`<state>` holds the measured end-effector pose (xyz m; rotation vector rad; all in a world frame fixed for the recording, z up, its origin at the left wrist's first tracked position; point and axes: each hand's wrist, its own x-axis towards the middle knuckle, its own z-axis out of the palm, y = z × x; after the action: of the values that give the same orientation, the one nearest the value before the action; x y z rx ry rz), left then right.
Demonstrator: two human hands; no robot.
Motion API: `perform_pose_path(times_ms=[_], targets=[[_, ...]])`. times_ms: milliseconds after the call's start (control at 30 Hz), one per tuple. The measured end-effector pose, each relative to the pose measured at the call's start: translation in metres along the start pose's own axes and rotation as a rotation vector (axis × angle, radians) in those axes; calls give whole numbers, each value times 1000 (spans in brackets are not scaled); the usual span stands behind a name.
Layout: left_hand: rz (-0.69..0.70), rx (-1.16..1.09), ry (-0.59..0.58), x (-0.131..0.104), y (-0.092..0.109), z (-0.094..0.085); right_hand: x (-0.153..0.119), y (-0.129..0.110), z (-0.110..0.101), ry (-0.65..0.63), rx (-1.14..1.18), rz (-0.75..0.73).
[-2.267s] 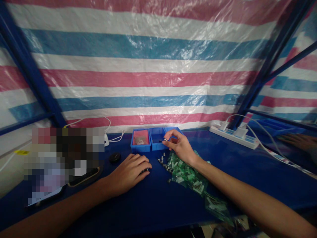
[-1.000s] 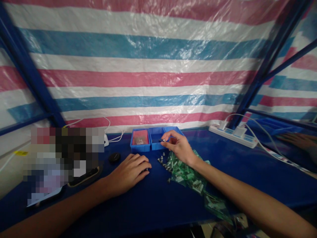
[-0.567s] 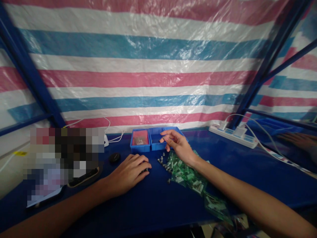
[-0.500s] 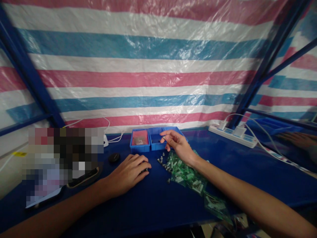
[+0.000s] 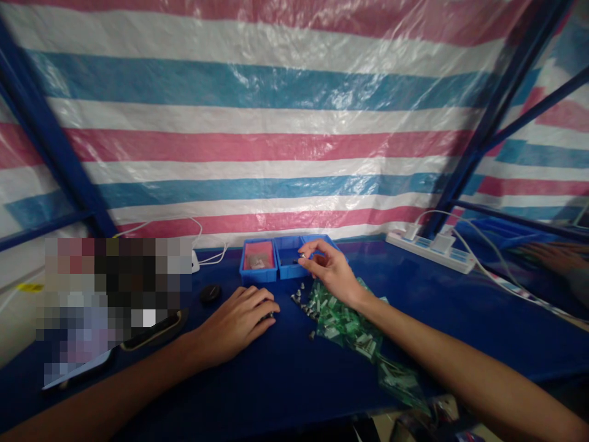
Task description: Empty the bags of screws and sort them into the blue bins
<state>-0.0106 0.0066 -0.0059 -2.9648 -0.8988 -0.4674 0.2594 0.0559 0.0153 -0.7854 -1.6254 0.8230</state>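
My right hand (image 5: 329,267) pinches a small metal piece (image 5: 302,257) between thumb and forefinger, in front of the middle blue bin (image 5: 289,270). My left hand (image 5: 246,316) rests on the blue table with fingers curled over small dark metal pieces, only partly visible. Between the hands lie several loose small metal parts (image 5: 299,299). Beside them, below my right wrist, is a pile of green plastic bags (image 5: 338,319) with small parts inside. A left blue bin (image 5: 259,276) holds a red lining and a clear bag of parts.
A round black item (image 5: 210,293) lies left of my left hand. Farther left are a phone-like device (image 5: 78,371) and a pixelated area. A white power strip (image 5: 430,253) with cables stands at the back right. Striped sheeting hangs behind the table.
The fingers of my right hand have closed together more around the small metal piece. My left hand has stayed in about the same place.
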Motion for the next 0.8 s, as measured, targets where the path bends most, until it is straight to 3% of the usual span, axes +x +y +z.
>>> perform_pose_path(times_ms=[133, 233, 533, 700, 800], targets=[[2, 1, 3, 0, 0, 1, -3, -5, 0, -14, -217, -143], [9, 3, 19, 0, 0, 1, -5, -6, 0, -25, -281, -173], [8, 10, -2, 0, -1, 0, -3, 0, -1, -10, -249, -47], [9, 7, -1, 0, 0, 1, -3, -4, -7, 21, -533, -140], [8, 3, -4, 0, 0, 1, -3, -4, -10, -37, -689, -187]])
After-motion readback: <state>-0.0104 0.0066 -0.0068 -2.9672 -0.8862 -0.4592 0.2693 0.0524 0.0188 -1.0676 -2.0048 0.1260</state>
